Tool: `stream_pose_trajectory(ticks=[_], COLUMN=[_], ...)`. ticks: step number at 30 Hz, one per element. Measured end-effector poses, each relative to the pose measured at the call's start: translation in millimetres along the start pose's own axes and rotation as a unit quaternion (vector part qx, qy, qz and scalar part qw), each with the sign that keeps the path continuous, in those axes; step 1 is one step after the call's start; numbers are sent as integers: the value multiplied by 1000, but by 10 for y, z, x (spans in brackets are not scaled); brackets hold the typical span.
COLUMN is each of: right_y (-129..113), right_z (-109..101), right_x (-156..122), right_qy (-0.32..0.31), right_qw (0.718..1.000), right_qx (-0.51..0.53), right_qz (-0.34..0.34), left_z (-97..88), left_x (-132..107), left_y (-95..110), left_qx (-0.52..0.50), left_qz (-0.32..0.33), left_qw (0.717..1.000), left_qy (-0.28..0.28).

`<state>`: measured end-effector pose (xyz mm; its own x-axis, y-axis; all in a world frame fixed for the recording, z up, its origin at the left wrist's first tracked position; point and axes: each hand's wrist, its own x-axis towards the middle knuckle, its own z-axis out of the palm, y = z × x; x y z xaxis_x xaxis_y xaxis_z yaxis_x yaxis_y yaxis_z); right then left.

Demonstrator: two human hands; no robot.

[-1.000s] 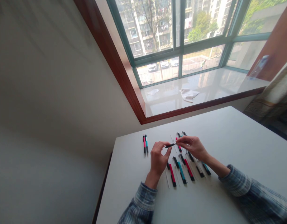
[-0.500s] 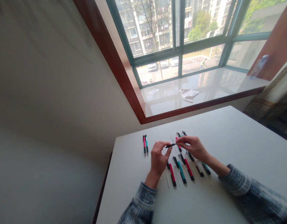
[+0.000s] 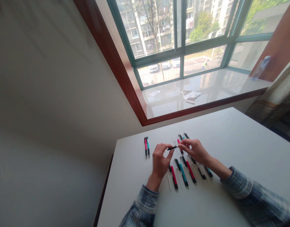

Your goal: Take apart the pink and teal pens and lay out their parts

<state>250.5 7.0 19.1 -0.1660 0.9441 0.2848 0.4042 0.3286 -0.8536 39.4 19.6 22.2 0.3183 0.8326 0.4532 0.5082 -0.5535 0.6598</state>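
My left hand [image 3: 160, 160] pinches a short black pen grip [image 3: 172, 148] between thumb and fingers, above the table. At the grip's right end, my right hand [image 3: 195, 150] has its fingertips closed on a small silvery pen tip; whether the tip is joined to the grip I cannot tell. Below the hands lie rows of pen parts: a red barrel [image 3: 174, 177], a teal barrel [image 3: 183, 175], another red barrel [image 3: 191, 171], black grips and thin clear refills. More parts lie behind, partly covered by my right hand.
Two whole pens, a red one [image 3: 145, 147] and a teal one [image 3: 148, 146], lie side by side at the left on the white table [image 3: 133, 179]. Behind it, a windowsill [image 3: 168, 102] holds a crumpled white cloth [image 3: 190, 96] and a clear bottle [image 3: 260, 67].
My right hand has shifted slightly, its fingers curling a little more at the grip's end, and a silvery bit shows there. My left hand stays in place.
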Motion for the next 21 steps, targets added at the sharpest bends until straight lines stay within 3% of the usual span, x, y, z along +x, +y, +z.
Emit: stream_pose_trajectory(ticks=[11, 21], right_y=[50, 43], right_z=[11, 4], right_x=[-5, 2], right_qy=[16, 26], right_qw=[999, 999], right_qx=[-32, 2], right_qz=[-12, -23], left_z=[-6, 9], left_x=[8, 0], left_y=[6, -21], left_qx=[2, -5], left_qz=[10, -1], left_qw=[1000, 1000], left_qy=[-9, -1])
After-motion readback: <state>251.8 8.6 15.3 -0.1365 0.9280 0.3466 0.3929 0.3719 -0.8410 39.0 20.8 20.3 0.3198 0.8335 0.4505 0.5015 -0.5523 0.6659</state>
